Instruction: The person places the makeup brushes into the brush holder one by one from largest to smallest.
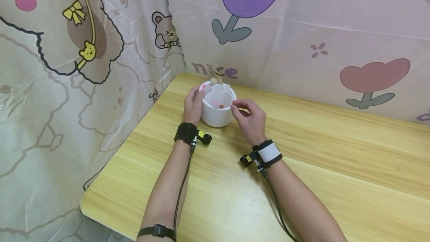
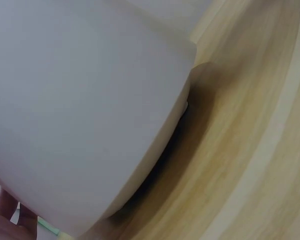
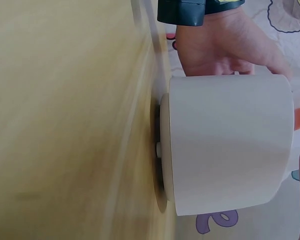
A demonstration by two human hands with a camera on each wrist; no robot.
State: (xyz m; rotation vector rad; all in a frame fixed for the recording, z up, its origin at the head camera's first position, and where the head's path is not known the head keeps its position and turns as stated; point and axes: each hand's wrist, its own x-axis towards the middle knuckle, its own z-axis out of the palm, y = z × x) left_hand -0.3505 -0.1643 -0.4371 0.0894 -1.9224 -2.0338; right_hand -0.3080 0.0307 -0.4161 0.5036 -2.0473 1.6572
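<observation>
A round white desk organizer (image 1: 218, 117) with inner dividers stands near the table's far left corner. Small pink and red items (image 1: 220, 106) show inside its front section, and brown-topped sticks (image 1: 219, 75) rise at its back. My left hand (image 1: 193, 105) holds the organizer's left wall, thumb near the rim; its other fingers (image 2: 10, 220) show at the lower left of the left wrist view. At the right rim, my right hand (image 1: 250, 120) pinches the edge with thumb and forefinger. The organizer's underside (image 3: 165, 150) shows a small foot and dark shadow in the right wrist view.
The wood-grain table (image 1: 319, 160) stretches to the right. Behind it hangs a printed curtain (image 1: 302, 29), with another patterned cloth (image 1: 67, 122) along the left edge. Black cables (image 1: 183, 186) run from the wrist cameras along both forearms.
</observation>
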